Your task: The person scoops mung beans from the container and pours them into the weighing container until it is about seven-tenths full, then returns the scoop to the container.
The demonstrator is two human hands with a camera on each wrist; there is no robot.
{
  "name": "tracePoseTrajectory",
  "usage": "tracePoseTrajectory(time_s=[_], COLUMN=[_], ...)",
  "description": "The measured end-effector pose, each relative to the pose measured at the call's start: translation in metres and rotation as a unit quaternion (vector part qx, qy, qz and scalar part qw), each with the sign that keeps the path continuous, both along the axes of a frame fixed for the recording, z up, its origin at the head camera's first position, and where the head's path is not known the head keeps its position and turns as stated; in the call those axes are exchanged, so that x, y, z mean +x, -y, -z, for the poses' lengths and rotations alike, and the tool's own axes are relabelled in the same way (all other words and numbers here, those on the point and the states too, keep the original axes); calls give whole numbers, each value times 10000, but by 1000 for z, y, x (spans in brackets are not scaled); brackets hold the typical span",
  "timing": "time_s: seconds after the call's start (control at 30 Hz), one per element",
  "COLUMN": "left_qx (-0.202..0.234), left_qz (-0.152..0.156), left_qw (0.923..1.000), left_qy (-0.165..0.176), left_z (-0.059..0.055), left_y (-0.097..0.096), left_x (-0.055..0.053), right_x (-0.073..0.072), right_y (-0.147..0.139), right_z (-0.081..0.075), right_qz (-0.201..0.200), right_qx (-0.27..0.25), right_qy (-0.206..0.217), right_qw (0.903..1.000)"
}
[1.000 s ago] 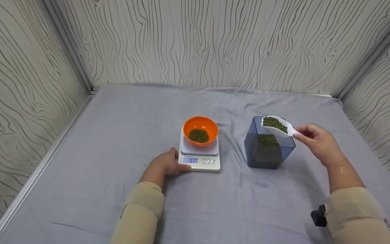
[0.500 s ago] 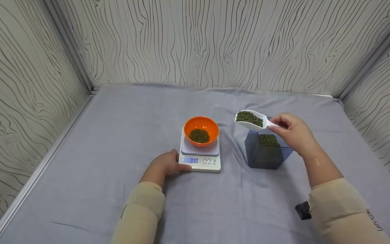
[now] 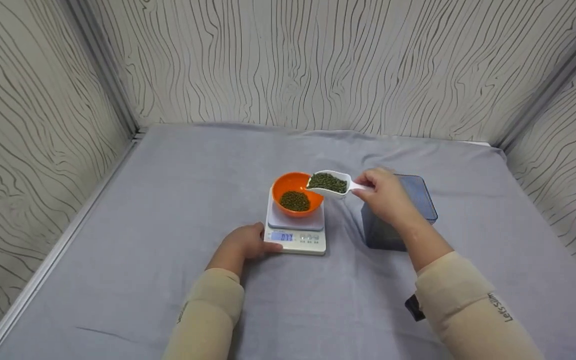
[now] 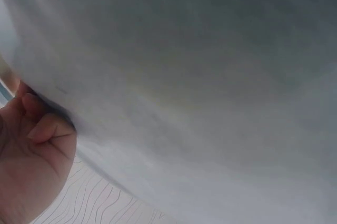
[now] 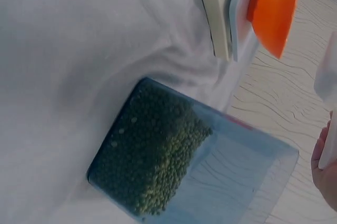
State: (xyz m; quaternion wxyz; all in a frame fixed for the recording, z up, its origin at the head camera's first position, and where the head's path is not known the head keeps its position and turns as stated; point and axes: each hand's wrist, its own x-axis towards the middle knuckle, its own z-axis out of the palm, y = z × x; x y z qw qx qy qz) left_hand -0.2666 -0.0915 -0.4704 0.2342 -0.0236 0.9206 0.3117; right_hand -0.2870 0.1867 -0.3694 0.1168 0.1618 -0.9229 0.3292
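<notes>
My right hand pinches the handle of a white scoop heaped with green mung beans. The scoop's tip overlaps the right rim of an orange bowl in the head view, and it is held level. More beans lie in the bottom of the bowl, which sits on a white kitchen scale with a lit display. My left hand grips the scale's front left corner, thumb along the front edge. Curled fingers show in the left wrist view.
Under my right forearm stands a clear bluish container, partly filled with mung beans. Grey cloth with soft wrinkles covers the table. Panels with a wood-grain pattern enclose the back and sides.
My right hand has carried the loaded scoop leftward from above the container to the bowl's right rim. The left hand stays at the scale.
</notes>
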Motion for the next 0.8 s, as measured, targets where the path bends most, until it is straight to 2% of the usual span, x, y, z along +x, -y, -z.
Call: tracePoseTrajectory(time_s=[0.13,0.3,0.4,0.47,0.57,0.7,0.8], left_qx=[-50,-32,-40,-56,-86,-101,-74], left_qz=[70,181,227,223,256,231,165], left_qw=[10000,9998,9997,9997,9996,9997,9998], left_qy=[-17,-77,-101,-96,-107,-71,7], left_z=[0,1,0,0,0,0,0], left_y=[1,1,1,0,0,1,1], left_x=[0,-1,-1,-1,-1,-2,-2], right_x=[-2,-2,-1,1,3,6,7], right_y=[13,25,31,34,39,44,47], right_z=[6,9,9,9,9,9,8], right_qz=[-58,64,118,124,51,-185,-319], right_qx=[153,429,876,1283,2002,2881,3273], right_qy=[78,86,-182,-559,-1343,-2394,-2856], right_qw=[9998,9990,9959,9901,9705,9270,9001])
